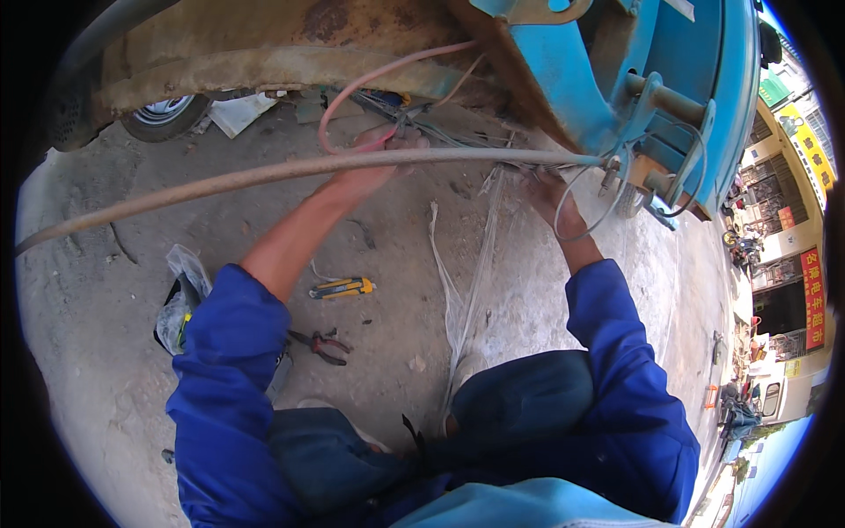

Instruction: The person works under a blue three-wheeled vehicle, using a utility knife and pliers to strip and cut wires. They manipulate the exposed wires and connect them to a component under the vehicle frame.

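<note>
Behind the long grey hose (264, 175), my left hand (387, 145) is closed around the pink cable (352, 88) among thin wires (449, 136) beneath a rusty metal body (290, 53). My right hand (541, 183) is curled just under the hose, beside white plastic strands (497, 189); what its fingers hold is hidden. A thin grey cable (585, 231) loops over my right wrist. On the concrete ground lie a yellow-and-black knife (341, 288) and dark-red-handled pliers (326, 348), near my left forearm.
A blue metal frame (563, 66) overhangs at upper right, with brackets and cables. A wheel (158, 121) is at upper left. A plastic bag (185, 273) lies left of me. At the far right are shopfronts (792, 282), parked scooters (739, 246) and a white van (775, 400).
</note>
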Demonstrator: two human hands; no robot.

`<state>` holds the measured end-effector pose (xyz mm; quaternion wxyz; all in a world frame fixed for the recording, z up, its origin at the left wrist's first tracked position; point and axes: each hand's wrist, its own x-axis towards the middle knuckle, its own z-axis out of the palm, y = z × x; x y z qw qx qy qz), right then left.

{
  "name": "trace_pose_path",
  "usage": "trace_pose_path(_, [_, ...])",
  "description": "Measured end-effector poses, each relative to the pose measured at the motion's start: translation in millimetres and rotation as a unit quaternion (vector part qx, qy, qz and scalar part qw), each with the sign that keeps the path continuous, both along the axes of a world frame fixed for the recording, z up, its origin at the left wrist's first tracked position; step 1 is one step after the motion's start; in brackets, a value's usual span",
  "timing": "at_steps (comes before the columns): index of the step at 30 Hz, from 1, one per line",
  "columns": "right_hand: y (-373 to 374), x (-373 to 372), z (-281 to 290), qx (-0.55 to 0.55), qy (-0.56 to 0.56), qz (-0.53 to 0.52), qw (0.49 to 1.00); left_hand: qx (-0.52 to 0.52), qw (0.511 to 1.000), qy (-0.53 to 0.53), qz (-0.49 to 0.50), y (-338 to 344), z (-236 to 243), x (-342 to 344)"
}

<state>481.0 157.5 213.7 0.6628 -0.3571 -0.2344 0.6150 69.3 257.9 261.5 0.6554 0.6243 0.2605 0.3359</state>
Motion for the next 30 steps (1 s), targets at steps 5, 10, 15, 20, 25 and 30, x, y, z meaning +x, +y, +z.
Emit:
trace_pose_path(5, [-7,5,11,-0.025,-0.004,0.001,1.000,-0.146,0.980,-0.093,0.095,-2,-6,26])
trace_pose_path(10, [-11,6,7,0.015,0.020,0.025,0.999,-0.245,0.945,-0.140,0.164,-9,-1,50])
trace_pose_path(15, [-11,13,-1,-0.049,0.037,0.010,0.998,-0.211,0.952,-0.119,0.189,-7,-6,55])
trace_pose_path(20, [-8,-8,25,-0.188,-0.304,0.076,0.931,-0.176,0.965,-0.082,0.178,-7,-16,47])
trace_pose_path(25, [-6,-83,52,-0.003,-0.608,-0.027,0.793,-0.155,0.964,-0.084,0.197,-19,-14,37])
trace_pose_path(30, [19,-166,63,0.210,-0.771,-0.065,0.597,-0.161,0.967,-0.075,0.180,-23,-5,26])
